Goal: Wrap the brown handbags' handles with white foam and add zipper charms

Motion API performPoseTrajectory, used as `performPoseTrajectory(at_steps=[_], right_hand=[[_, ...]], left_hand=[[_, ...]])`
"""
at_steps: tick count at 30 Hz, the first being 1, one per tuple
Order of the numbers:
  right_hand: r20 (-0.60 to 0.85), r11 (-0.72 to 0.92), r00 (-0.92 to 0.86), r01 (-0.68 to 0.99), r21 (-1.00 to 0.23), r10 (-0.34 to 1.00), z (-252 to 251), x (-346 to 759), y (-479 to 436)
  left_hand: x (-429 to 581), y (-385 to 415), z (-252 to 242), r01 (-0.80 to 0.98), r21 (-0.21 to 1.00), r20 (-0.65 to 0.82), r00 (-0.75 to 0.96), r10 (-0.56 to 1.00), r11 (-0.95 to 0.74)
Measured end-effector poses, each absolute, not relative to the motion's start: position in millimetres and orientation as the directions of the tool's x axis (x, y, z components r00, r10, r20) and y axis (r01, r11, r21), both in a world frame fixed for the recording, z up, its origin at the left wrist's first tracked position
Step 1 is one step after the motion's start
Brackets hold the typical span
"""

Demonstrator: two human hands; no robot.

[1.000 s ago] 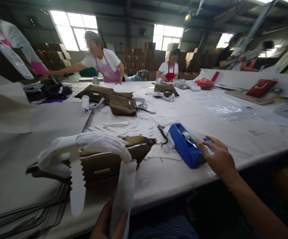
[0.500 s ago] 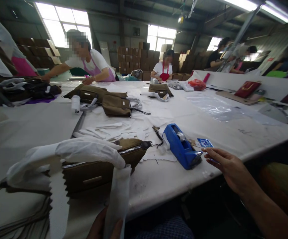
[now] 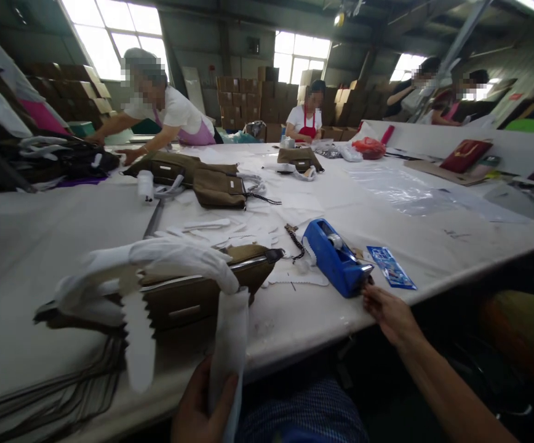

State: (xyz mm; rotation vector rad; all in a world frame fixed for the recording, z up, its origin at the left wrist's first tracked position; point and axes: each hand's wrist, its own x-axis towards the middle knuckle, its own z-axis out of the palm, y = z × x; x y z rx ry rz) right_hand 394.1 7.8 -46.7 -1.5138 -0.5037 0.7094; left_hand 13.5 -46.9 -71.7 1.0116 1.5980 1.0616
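Note:
My left hand [image 3: 209,397] grips a strap wrapped in white padding [image 3: 229,344], low in the middle of the view. This strap belongs to an olive-brown handbag [image 3: 193,311] with a silver zip and a small metal plate. Its handle, also covered in white wrap [image 3: 156,258], arches over the bag, and a strip with a wavy edge [image 3: 138,344] hangs off it. At the cutter end of a blue tape dispenser [image 3: 336,261], my right hand [image 3: 382,307] has its fingers pinched together; whatever lies between them is too small to make out.
White padding strips [image 3: 207,225] and a dark chain [image 3: 294,241] lie behind the bag. A blue packet [image 3: 391,267] is right of the dispenser. Farther off are more olive bags [image 3: 218,187], clear plastic sheets [image 3: 391,191] and co-workers. The table's front edge [image 3: 304,354] runs close to me.
My right hand has moved left to the dispenser's cutter end, uncovering more of the blue packet. My left hand still holds the wrapped strap; the view has shifted slightly.

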Motion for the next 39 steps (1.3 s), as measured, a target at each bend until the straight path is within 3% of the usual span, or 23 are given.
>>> performPoseTrajectory(at_steps=[4, 6, 8, 10, 12, 16, 21, 26, 32, 35, 39], right_hand=[[-0.092, -0.094, 0.583, -0.026, -0.995, 0.808, -37.6, 342.6, -19.4], [-0.059, -0.103, 0.267, 0.154, -0.983, 0.962, -26.3, 299.5, -33.5], [-0.084, -0.059, -0.101, 0.224, -0.973, 0.991, -15.1, 254.9, -41.6], [-0.051, 0.027, -0.300, 0.249, -0.968, 0.953, -9.0, 218.1, -41.9], [-0.003, 0.100, -0.381, 0.248, -0.964, 0.924, -8.9, 194.2, -36.8], [0.035, 0.133, -0.314, 0.299, -0.945, 0.949, -13.3, 176.8, -26.7], [-0.095, -0.011, -0.187, 0.406, -0.914, 0.978, -17.0, 175.9, -19.1], [-0.202, -0.148, -0.231, 0.233, -0.961, 0.952, -39.8, 190.9, -13.2], [-0.110, -0.098, -0.027, 0.275, -0.956, 0.994, -36.5, 204.8, -40.5], [-0.140, -0.123, -0.127, 0.139, -0.983, 0.982, -26.5, 190.4, -47.3], [-0.148, -0.176, -0.215, -0.119, -0.977, 0.965, -24.0, 161.6, -39.3]], left_hand=[[14.9, -47.9, -62.2, 0.068, 0.975, -0.191, -0.218, 0.957, 0.210], [14.8, -49.2, -59.8, 0.049, 0.979, -0.182, -0.208, 0.961, 0.196], [13.7, -51.1, -60.3, 0.054, 0.980, -0.177, -0.174, 0.969, 0.189], [12.5, -53.0, -62.7, 0.059, 0.981, -0.174, -0.138, 0.975, 0.183], [11.7, -54.4, -64.9, 0.052, 0.984, -0.161, -0.133, 0.978, 0.169], [9.7, -55.2, -62.5, 0.003, 0.992, -0.126, -0.074, 0.989, 0.127], [7.9, -56.0, -50.1, -0.132, 0.975, -0.175, 0.026, 0.984, 0.177], [15.4, -60.2, -47.1, -0.325, 0.910, -0.272, -0.004, 0.962, 0.256], [22.6, -61.3, -49.5, -0.219, 0.952, -0.252, -0.160, 0.954, 0.215], [28.9, -61.8, -49.5, -0.178, 0.972, -0.184, -0.177, 0.967, 0.153], [35.0, -64.0, -56.8, -0.119, 0.975, -0.206, -0.184, 0.961, 0.186]])
